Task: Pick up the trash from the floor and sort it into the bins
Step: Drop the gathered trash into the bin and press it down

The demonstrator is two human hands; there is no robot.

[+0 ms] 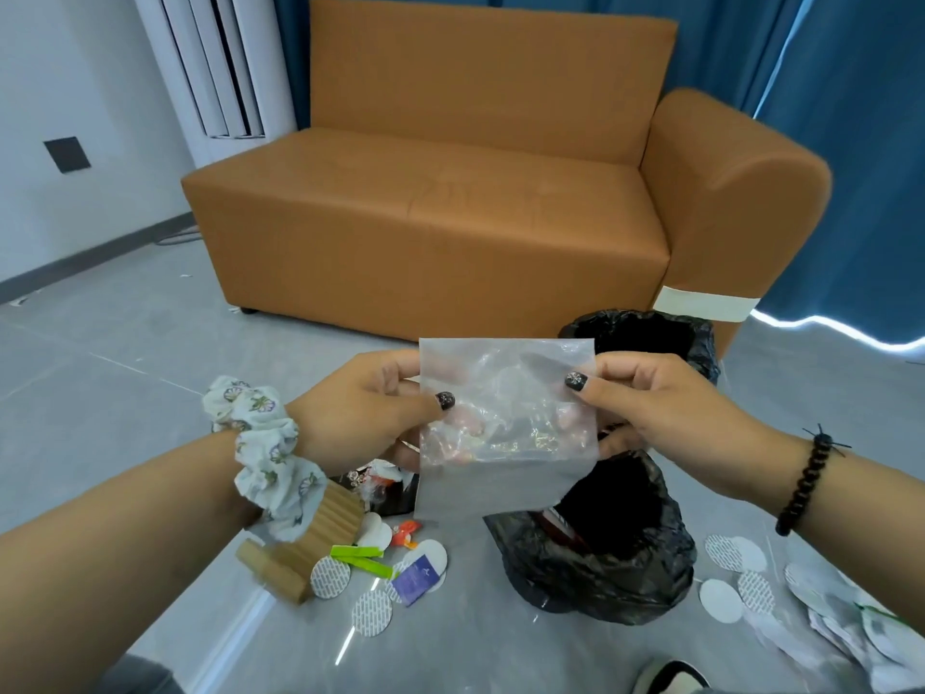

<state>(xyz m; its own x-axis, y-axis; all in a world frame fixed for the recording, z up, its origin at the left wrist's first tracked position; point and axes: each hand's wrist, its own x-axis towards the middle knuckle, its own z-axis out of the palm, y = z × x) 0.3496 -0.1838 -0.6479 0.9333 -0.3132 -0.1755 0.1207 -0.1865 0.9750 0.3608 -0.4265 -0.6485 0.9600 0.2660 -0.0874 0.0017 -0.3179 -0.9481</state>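
Both hands, left hand (368, 410) and right hand (665, 408), each pinching one crinkly, translucent square plastic bag (505, 433) above black-lined bins (608, 538).

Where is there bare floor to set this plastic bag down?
Bare grey floor lies left, between the orange sofa and the cardboard piece. Another patch lies below the near black bin bag. Crowded: round white seals by the cardboard and at far right.
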